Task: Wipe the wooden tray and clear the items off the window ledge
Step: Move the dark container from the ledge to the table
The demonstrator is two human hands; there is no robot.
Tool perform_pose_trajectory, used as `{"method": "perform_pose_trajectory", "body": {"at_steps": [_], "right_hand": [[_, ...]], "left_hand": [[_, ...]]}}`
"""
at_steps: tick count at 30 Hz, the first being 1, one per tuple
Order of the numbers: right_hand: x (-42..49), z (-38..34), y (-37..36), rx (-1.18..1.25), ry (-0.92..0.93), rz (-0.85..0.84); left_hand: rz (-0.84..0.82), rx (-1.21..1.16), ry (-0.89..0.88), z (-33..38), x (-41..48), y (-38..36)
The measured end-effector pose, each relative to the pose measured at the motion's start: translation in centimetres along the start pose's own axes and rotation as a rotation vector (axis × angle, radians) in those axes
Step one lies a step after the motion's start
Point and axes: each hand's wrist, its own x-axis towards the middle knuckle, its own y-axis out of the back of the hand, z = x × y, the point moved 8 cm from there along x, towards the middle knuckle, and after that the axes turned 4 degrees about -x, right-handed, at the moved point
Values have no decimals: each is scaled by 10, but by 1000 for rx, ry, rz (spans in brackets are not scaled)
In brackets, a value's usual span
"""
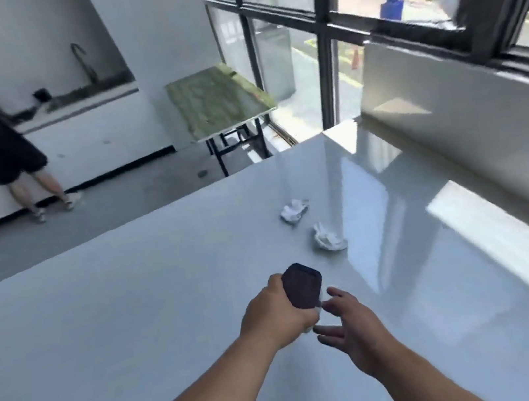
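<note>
My left hand [274,316] grips a small dark rounded tray [302,286] together with a bit of white tissue under it, just above the glossy white table [137,324]. My right hand [352,325] hovers beside it with fingers spread and nothing in it. Two crumpled white tissues [294,211] [328,238] lie on the table beyond my hands. The white window ledge [470,105] runs along the right under the black-framed window; no item is visible on it.
A person in black stands at a white counter [79,132] with a sink at the far left. A green-topped folding table [216,100] stands by the window. Grey floor lies between it and my table.
</note>
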Motion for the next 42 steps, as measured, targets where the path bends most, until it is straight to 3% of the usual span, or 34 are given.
{"method": "perform_pose_trajectory", "body": {"at_steps": [7,12,17,23,25,27,30,33,37,42], "right_hand": [[30,69,-284,-255,-173,-179],[57,108,-445,-383,-214,-267],[81,156,-524,-449,-243,-291],[82,199,-534,-538,-309,-268],[78,177,-525,-656,-221,-269],[74,131,-505,-864,12,-224],[56,43,-450,-1154,368,-39],[21,-33,-355,-1297,551,210],[-49,-81,-191,-1302,559,565],[-169,-58,35,-1129,427,950]], "left_hand": [[164,-160,305,-253,-11,170],[271,-210,415,-385,-14,251],[309,-254,520,-478,-20,272],[205,-257,586,-526,-28,252],[226,-195,535,-516,-24,264],[286,-92,418,-484,-14,286],[275,-30,213,-407,13,308],[155,16,9,-302,39,292],[9,66,-261,-148,43,226],[-172,117,-595,38,-9,97]]}}
